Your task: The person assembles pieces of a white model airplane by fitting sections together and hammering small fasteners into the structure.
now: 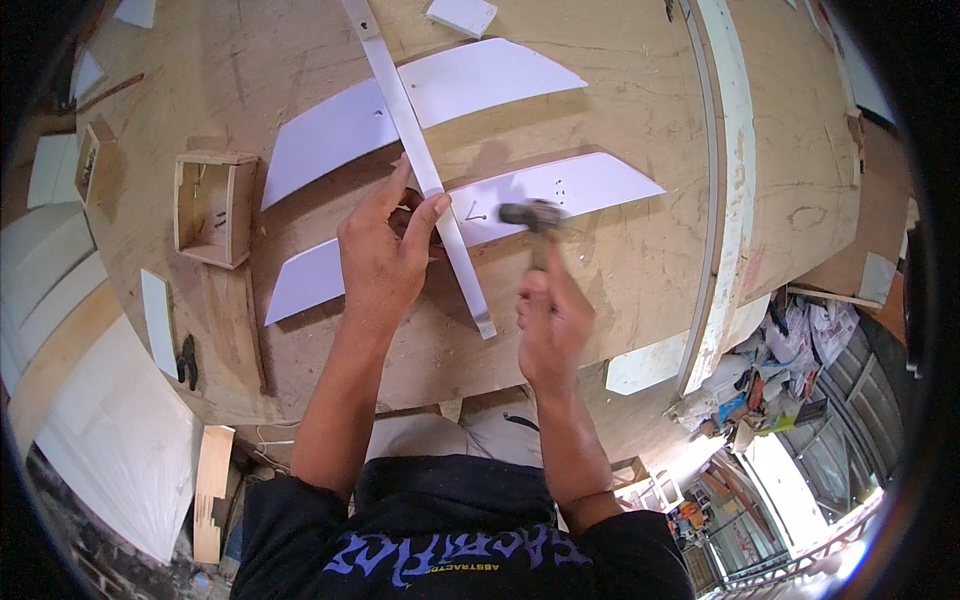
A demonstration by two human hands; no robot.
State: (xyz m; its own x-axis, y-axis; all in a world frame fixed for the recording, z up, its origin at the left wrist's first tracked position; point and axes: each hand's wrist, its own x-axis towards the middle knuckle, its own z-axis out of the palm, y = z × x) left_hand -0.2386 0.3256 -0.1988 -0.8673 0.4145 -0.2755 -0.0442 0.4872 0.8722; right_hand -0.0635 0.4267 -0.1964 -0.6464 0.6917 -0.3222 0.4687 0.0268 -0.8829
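Observation:
A long white wooden strip (415, 140) lies slantwise across two white slats with angled ends, a far slat (495, 80) and a near slat (590, 185). My left hand (385, 245) is closed on the strip where it crosses the near slat, with the thumb on its right edge and the index finger along its left side. In my right hand (550, 325) is a hammer (532, 214), its head slightly blurred above the near slat, right of the strip. A couple of nails (478, 216) rest on the near slat between strip and hammer head.
An open wooden box (215, 210) with small pieces inside stands at the left on the plywood table (620, 300). Pliers (187, 362) lie beside a white offcut (157, 320). A long white-edged board (735, 150) runs along the right side. A white block (462, 15) sits at the far edge.

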